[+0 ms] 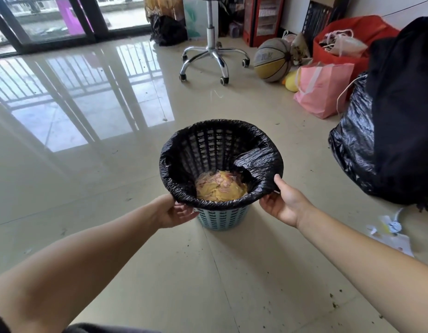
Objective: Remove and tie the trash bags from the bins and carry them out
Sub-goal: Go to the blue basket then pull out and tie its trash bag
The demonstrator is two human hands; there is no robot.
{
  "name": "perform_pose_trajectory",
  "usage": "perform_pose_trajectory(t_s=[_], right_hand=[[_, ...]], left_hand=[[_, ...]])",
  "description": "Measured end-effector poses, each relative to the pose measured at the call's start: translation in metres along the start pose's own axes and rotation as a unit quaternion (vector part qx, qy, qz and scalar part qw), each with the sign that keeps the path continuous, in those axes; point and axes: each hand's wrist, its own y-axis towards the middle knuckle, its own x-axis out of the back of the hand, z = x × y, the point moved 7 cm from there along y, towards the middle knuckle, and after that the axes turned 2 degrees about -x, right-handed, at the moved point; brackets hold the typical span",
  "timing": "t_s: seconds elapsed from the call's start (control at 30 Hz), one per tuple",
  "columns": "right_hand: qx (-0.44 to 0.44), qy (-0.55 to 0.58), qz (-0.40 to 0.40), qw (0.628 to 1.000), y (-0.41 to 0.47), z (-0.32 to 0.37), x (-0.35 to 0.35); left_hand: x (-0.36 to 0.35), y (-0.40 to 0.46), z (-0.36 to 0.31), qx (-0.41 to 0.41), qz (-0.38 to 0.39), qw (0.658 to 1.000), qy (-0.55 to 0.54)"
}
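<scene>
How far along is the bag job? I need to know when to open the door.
Early stage. Possibly done: a full black bag already sits by the wall. In hand: the left hand and right hand grip the liner at the near rim of the blue bin. Left: lift it out with the scraps, tie it, carry it out.

You had two hands at work, the left hand [174, 211] and the right hand [284, 203], both gripping the folded rim of one black liner [258, 162]. That liner sat in one pale blue bin [220, 217]. One filled black trash bag [352, 145] lay on the floor at the right. You also had one basketball [272, 60], one pink bag [322, 88], one red bag [357, 32] and one chair base [211, 54] with four casters showing.
</scene>
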Motion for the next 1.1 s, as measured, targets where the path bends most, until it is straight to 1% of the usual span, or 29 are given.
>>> perform_pose_trajectory(t_s=[0.07,0.13,0.17,0.23,0.27,0.3,0.33,0.37,0.4,0.47,0.53,0.6,0.67,0.77,0.83,0.87,0.9,0.97,1.03,1.1], right_hand=[[0.049,-0.034,-0.027,0.998,-0.001,0.009,0.003],[0.099,-0.146,-0.062,0.982,-0.003,0.017,0.006],[0.128,-0.223,-0.089,0.962,-0.005,0.022,0.007],[0.192,-0.356,-0.134,0.905,-0.01,0.031,0.005],[0.222,-0.392,-0.144,0.881,-0.013,0.034,0.001],[0.244,-0.41,-0.149,0.866,-0.015,0.035,-0.004],[0.254,-0.411,-0.151,0.862,-0.016,0.034,-0.007],[0.252,-0.392,-0.155,0.871,-0.016,0.032,-0.009],[0.238,-0.351,-0.155,0.892,-0.015,0.03,-0.01],[0.19,-0.23,-0.139,0.944,-0.008,0.025,-0.011],[0.128,-0.153,-0.114,0.973,-0.003,0.02,-0.015],[0.096,-0.14,-0.109,0.979,-0.003,0.02,-0.015],[0.079,-0.116,-0.106,0.984,-0.003,0.02,-0.011],[0.052,-0.019,-0.093,0.994,-0.002,0.019,0.001],[0.04,-0.005,-0.087,0.995,-0.001,0.021,0.005],[0.04,-0.03,-0.086,0.995,-0.001,0.022,0.005],[0.046,-0.078,-0.086,0.992,-0.002,0.024,0.003],[0.067,-0.208,-0.065,0.974,-0.005,0.023,-0.009],[0.084,-0.328,-0.036,0.94,-0.008,0.018,-0.024],[0.12,-0.434,-0.023,0.893,-0.012,0.016,-0.038]], left_hand=[[0.007,-0.001,-0.009,-0.036,-0.035,0.999,0.014],[0.017,-0.003,-0.016,-0.089,-0.098,0.991,0.014],[0.024,-0.004,-0.019,-0.115,-0.141,0.983,0.004],[0.033,-0.012,-0.024,-0.164,-0.21,0.963,-0.044],[0.035,-0.019,-0.026,-0.183,-0.235,0.953,-0.062],[0.036,-0.025,-0.031,-0.204,-0.254,0.943,-0.069],[0.036,-0.03,-0.038,-0.232,-0.267,0.933,-0.063],[0.034,-0.035,-0.046,-0.26,-0.274,0.925,-0.046],[0.032,-0.041,-0.054,-0.286,-0.276,0.917,-0.031],[0.026,-0.047,-0.063,-0.304,-0.259,0.916,-0.041],[0.018,-0.049,-0.064,-0.265,-0.221,0.932,-0.11],[0.0,-0.049,-0.062,-0.205,-0.143,0.953,-0.17],[-0.016,-0.052,-0.061,-0.16,-0.082,0.97,-0.165],[-0.03,-0.057,-0.07,-0.164,-0.041,0.973,-0.155],[-0.029,-0.054,-0.081,-0.19,-0.045,0.967,-0.161],[-0.025,-0.05,-0.084,-0.206,-0.06,0.963,-0.165],[-0.023,-0.047,-0.083,-0.214,-0.074,0.96,-0.162],[-0.025,-0.038,-0.07,-0.195,-0.09,0.967,-0.138],[-0.035,-0.036,-0.058,-0.163,-0.065,0.977,-0.122],[-0.041,-0.039,-0.061,-0.156,-0.037,0.979,-0.125]])
